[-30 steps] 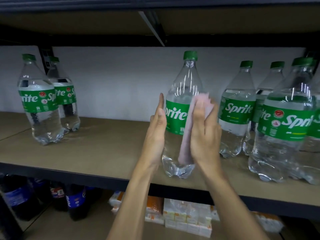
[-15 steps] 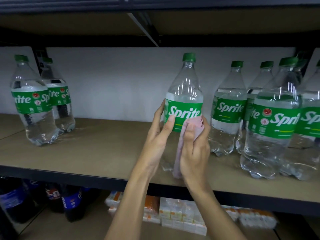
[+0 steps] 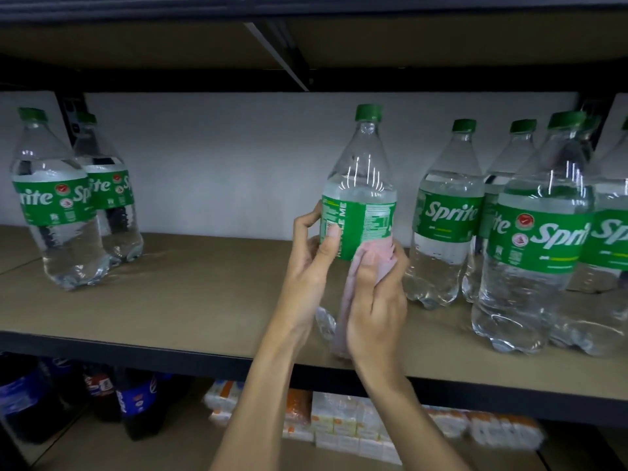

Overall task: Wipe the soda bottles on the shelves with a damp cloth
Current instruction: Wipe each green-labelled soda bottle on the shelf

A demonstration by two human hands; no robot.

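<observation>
A clear Sprite bottle [image 3: 361, 198] with a green cap and green label stands near the front of the brown shelf [image 3: 190, 300]. My left hand [image 3: 311, 266] grips its left side, thumb across the label. My right hand [image 3: 377, 300] holds a pale pink cloth [image 3: 380, 254] against the bottle's lower front, the cloth hanging down past the base. The label's back side with small print faces me. Two more Sprite bottles [image 3: 57, 202] stand at the far left, and several Sprite bottles [image 3: 537, 232] crowd the right.
A white back wall [image 3: 238, 158] closes the shelf behind. The upper shelf's dark frame [image 3: 278, 45] hangs overhead. Below, dark cola bottles [image 3: 136, 402] stand at the left, and small white and orange packs [image 3: 339, 423] sit in the middle.
The bottle has turned in my hands: the Sprite logo faced me before, now the small-print side does. My right hand and cloth slid down from the label to the lower body.
</observation>
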